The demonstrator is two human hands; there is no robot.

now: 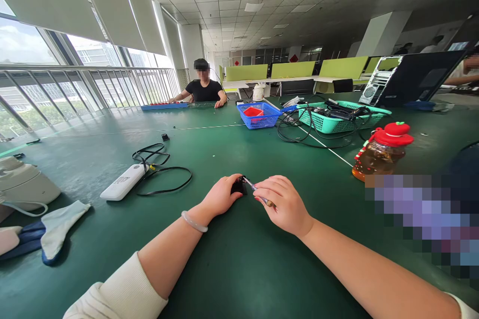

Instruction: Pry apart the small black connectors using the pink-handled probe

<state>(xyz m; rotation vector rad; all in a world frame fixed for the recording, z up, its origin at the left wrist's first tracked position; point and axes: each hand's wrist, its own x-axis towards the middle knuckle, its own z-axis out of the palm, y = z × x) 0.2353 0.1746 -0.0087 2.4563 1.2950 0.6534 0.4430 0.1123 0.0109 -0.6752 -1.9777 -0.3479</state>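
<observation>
My left hand is closed round a small black block-like object on the green table, its kind not clear. The fingers hide part of it. In my right hand a slim pen-like tool is pinched, with a pale shaft and a brownish rear end. It slants up to the left, and its tip meets the upper edge of the black object or lies just in front of it; I cannot tell which.
A white power strip with a looped black cable lies left. Further left is a blue-and-white glove. A red-lidded bottle stands right. Behind are a blue basket and a green basket with cables. A person sits opposite.
</observation>
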